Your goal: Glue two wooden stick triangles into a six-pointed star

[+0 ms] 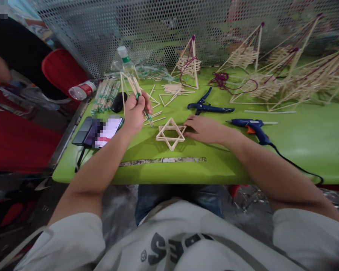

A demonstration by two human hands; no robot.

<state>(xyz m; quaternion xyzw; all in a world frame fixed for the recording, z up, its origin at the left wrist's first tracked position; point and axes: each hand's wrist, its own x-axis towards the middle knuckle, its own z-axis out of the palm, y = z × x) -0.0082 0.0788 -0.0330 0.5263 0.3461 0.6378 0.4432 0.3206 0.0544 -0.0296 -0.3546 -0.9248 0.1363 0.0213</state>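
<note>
A six-pointed star of wooden sticks (171,133) lies flat on the green table (299,150) in front of me. My right hand (205,128) rests flat beside the star's right tip, fingers stretched out and touching it. My left hand (137,111) is raised just left of the star, closed on a wrapped pair of chopsticks (138,95) that points up and away. Loose sticks and stick triangles (169,96) lie behind the star.
A blue glue gun (252,128) with its black cord and blue pliers (207,107) lie right of my hands. A phone (103,131), chopstick packets (106,96) and bottles sit left. Finished stick pyramids (271,71) line the back against a perforated metal screen.
</note>
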